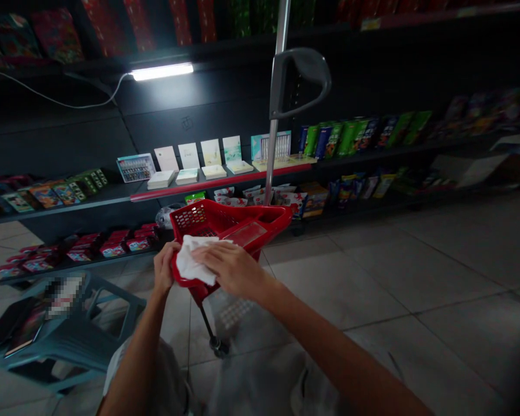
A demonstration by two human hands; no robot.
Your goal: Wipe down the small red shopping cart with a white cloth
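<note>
A red plastic shopping basket cart point(242, 215) stands in front of me, with a metal pole point(272, 156) that carries a grey handle point(325, 69). My right hand point(231, 267) presses a white cloth point(190, 263) against the near rim of the basket. At the left of that rim, my left hand point(164, 267) is closed round the edge. Beneath the basket a thin dark leg ends in a caster wheel point(219, 346). The fingers of the right hand lie over the cloth and partly cover it.
Behind the cart run dark store shelves point(225, 180) with notebooks, snack bags and boxes. A lit tube lamp point(162, 71) hangs under the upper shelf, its cable trailing left. A blue-grey plastic stool point(78, 335) at lower left bears a dark flat device point(8, 323). Tiled floor point(372, 271) extends right.
</note>
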